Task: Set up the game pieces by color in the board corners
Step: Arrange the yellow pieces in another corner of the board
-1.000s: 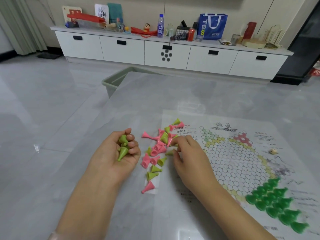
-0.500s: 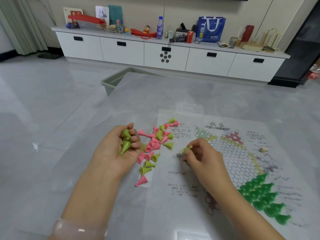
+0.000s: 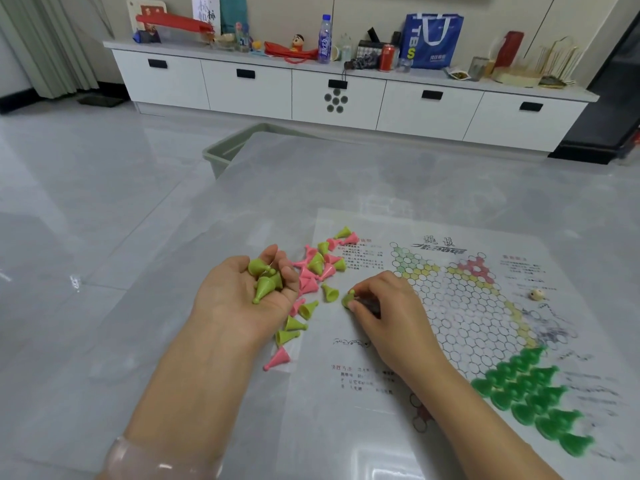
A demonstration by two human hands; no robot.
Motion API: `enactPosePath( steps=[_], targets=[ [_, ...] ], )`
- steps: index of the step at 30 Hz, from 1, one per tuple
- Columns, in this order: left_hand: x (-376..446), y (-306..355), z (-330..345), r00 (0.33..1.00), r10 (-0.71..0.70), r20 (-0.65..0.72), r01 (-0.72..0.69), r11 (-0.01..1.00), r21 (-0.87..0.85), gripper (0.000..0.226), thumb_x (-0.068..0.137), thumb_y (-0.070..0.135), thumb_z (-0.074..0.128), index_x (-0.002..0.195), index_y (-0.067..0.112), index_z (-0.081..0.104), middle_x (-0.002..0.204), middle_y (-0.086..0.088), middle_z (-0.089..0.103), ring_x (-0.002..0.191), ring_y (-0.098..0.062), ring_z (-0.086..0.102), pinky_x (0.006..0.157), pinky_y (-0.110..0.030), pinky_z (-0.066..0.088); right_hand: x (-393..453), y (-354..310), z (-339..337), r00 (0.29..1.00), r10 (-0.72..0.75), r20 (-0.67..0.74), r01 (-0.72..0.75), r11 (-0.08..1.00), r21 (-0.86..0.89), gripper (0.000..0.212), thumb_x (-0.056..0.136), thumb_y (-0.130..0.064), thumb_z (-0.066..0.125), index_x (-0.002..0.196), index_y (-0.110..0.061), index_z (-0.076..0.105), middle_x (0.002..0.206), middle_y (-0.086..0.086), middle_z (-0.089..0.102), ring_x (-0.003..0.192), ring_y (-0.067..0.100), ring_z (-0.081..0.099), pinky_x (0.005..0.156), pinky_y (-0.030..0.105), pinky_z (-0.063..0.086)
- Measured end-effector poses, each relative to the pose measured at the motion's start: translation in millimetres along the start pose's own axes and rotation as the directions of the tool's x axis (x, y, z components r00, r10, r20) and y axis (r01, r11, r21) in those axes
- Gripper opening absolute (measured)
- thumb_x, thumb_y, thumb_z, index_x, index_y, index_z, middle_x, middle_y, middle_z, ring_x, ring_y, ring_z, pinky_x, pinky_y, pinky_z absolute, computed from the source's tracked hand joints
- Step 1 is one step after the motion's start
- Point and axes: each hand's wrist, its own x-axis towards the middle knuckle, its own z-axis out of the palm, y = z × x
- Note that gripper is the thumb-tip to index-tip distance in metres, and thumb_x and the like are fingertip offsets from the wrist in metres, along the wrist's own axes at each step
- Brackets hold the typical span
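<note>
Table (image 3: pixel 346 174): grey, glossy, carrying the board and the loose pieces.
Game board (image 3: pixel 460 306): paper sheet with a hexagon grid, lying flat on the table's right side.
Dark green pieces (image 3: pixel 530 396): standing packed together in the board's near right corner.
Loose pile (image 3: pixel 320 268): pink and lime cone pieces scattered at the board's left edge, between the hands.
Left hand (image 3: pixel 242 299): palm up, fingers curled round several lime pieces (image 3: pixel 265 280).
Right hand (image 3: pixel 384 306): on the board, fingertips pinching one lime piece (image 3: pixel 347 300).
Die (image 3: pixel 536 294): small, pale, on the board's right part.
</note>
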Motion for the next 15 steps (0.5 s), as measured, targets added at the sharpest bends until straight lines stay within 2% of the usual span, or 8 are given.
enactPosePath(
  steps=[4, 6, 11, 15],
  targets=[
    [0.0, 4.6, -2.4, 1.000, 0.010, 0.012, -0.010, 1.000, -0.001, 0.036, 0.096, 0.014, 0.027, 0.080, 0.001, 0.056, 0.049, -0.010, 0.054, 0.058, -0.014, 0.048, 0.046, -0.020, 0.042, -1.6, 0.8, -0.4, 1.000, -0.008, 0.009, 0.008, 1.000, 0.010, 0.009, 0.083, -0.019, 0.062, 0.090, -0.014, 0.065, 0.088, -0.009, 0.051, 0.091, 0.014, 0.046, 0.077, 0.011, 0.034],
    [-0.5, 6.6, -3.7, 1.000, 0.012, 0.009, -0.012, 1.000, -0.009, 0.035, 0.096, 0.013, 0.028, 0.080, 0.001, 0.056, 0.053, -0.010, 0.054, 0.057, -0.014, 0.049, 0.044, -0.016, 0.043, -2.1, 1.6, -0.3, 1.000, -0.013, 0.004, 0.013, 1.000, 0.013, 0.009, 0.083, -0.019, 0.062, 0.090, -0.014, 0.066, 0.088, -0.008, 0.052, 0.091, 0.015, 0.046, 0.077, 0.011, 0.034],
    [-0.2, 6.2, -2.1, 1.000, 0.008, 0.003, -0.008, 1.000, 0.006, 0.034, 0.096, 0.013, 0.028, 0.081, 0.001, 0.056, 0.062, -0.008, 0.054, 0.058, -0.014, 0.048, 0.045, -0.020, 0.042, -1.5, 0.2, 0.6, 1.000, 0.005, -0.001, -0.005, 1.000, 0.009, 0.011, 0.083, -0.019, 0.062, 0.092, -0.015, 0.066, 0.088, -0.010, 0.050, 0.092, 0.014, 0.046, 0.076, 0.007, 0.032],
    [0.0, -2.2, 4.5, 1.000, -0.011, 0.028, 0.011, 1.000, 0.021, 0.034, 0.097, 0.015, 0.029, 0.084, -0.001, 0.056, 0.067, -0.012, 0.055, 0.062, -0.015, 0.050, 0.046, -0.018, 0.046, -4.5, -1.2, -7.1, 0.999, 0.038, 0.026, -0.039, 0.998, 0.058, 0.021, 0.085, -0.018, 0.061, 0.105, -0.016, 0.064, 0.092, -0.010, 0.052, 0.090, 0.009, 0.049, 0.075, 0.003, 0.033]
  ],
)
